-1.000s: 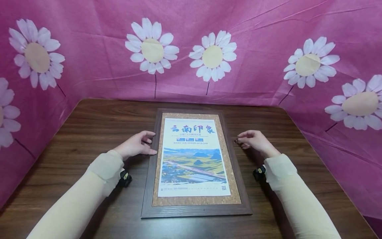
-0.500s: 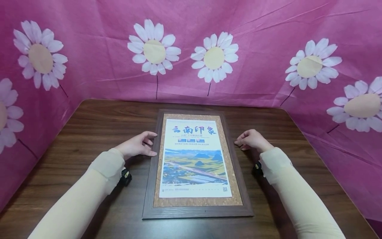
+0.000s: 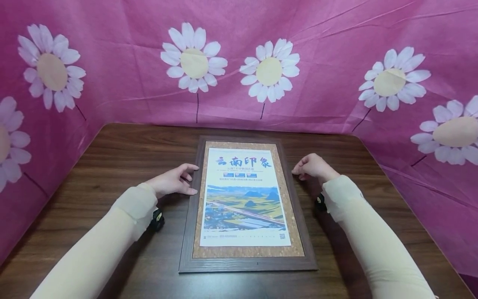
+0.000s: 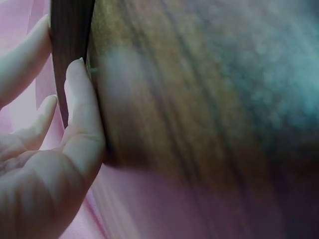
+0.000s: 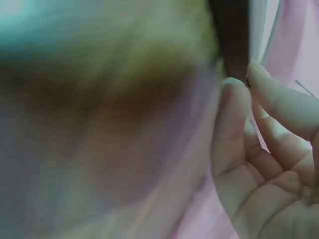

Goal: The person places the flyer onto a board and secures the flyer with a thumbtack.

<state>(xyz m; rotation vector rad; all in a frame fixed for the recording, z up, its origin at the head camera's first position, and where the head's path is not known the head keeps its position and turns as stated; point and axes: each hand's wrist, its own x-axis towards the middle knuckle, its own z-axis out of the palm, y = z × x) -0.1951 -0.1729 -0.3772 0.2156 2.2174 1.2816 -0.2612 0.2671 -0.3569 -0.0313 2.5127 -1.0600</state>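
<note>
A dark brown wooden picture frame (image 3: 188, 224) lies flat on the table, with a cork backing (image 3: 246, 251) inside it. On the cork sits a white poster (image 3: 239, 207) with large Chinese characters and a landscape picture. My left hand (image 3: 169, 182) rests at the frame's left side, thumb and index finger spread and touching the edge. Across from it, my right hand (image 3: 313, 168) has its fingertips at the upper right edge, loosely bent. In the right wrist view the thumb (image 5: 232, 112) and index finger come close together beside the dark frame edge; whether they pinch it is unclear.
The brown wood-grain table (image 3: 112, 166) has rounded far corners. A pink cloth (image 3: 317, 25) printed with white daisies hangs behind and on both sides. Dark wrist cameras (image 3: 157, 220) are strapped under both wrists.
My right hand has moved slightly in and up along the frame's right edge, its wrist turning. The left hand stays at the left edge. The whole view has shifted a little.
</note>
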